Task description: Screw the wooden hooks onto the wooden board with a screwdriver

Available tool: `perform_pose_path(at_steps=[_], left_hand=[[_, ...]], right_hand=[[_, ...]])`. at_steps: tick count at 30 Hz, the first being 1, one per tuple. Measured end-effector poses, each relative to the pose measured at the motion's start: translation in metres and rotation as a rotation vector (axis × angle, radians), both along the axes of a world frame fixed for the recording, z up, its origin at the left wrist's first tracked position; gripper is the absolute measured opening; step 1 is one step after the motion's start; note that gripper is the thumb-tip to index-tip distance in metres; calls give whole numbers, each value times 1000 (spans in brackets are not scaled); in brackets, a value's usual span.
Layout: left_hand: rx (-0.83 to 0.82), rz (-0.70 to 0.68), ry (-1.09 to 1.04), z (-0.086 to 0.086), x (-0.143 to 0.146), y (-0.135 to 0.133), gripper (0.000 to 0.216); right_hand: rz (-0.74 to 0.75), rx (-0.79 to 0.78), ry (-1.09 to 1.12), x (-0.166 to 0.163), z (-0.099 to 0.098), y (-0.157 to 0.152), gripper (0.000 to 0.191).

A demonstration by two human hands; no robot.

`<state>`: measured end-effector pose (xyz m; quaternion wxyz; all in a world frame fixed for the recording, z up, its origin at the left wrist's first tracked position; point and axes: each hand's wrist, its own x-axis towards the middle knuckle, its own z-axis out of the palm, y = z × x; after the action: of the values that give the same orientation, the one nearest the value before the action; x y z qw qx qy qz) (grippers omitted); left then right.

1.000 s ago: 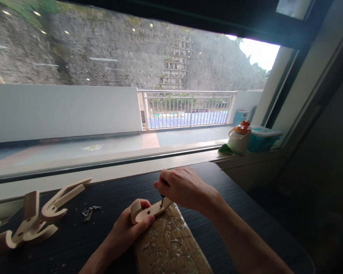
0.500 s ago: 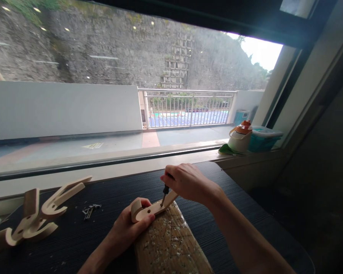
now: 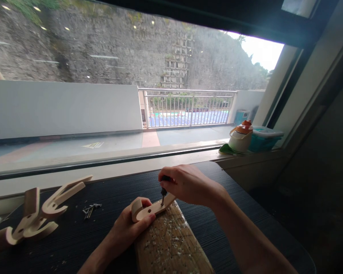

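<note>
My left hand (image 3: 135, 219) is closed around the curved end of a pale wooden hook (image 3: 154, 210), thumb along its near edge. The hook lies across the far end of a worn wooden board (image 3: 171, 238) marked with many small holes. One open hole shows in the hook near my thumb. My right hand (image 3: 182, 182) grips the dark handle of a screwdriver (image 3: 163, 192) from above. Its shaft points down, with the tip at the hook's second hole; whether a screw sits under it I cannot make out. My right hand partly hides the hook's far arm.
Several more wooden hooks (image 3: 31, 220) lie piled on the dark table (image 3: 102, 194) at left. Beside them is a small heap of screws (image 3: 90, 210). On the windowsill at right stand a bottle with an orange lid (image 3: 241, 137) and a teal box (image 3: 265, 139).
My right hand has turned slightly, its fingers shifting a little left, and the screwdriver stands more upright. My left hand, the hook and the board have stayed nearly still.
</note>
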<state>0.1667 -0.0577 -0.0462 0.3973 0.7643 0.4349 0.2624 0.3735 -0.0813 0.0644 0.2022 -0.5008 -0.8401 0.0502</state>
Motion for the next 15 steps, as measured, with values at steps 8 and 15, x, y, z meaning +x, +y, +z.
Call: perform_pose_path(at_steps=[8, 15], left_hand=[[-1, 4, 22, 3, 1, -1, 30], [4, 18, 0, 2, 0, -1, 29]], right_hand=[[-188, -34, -73, -2, -3, 6, 28], [-199, 6, -141, -3, -1, 1, 35]])
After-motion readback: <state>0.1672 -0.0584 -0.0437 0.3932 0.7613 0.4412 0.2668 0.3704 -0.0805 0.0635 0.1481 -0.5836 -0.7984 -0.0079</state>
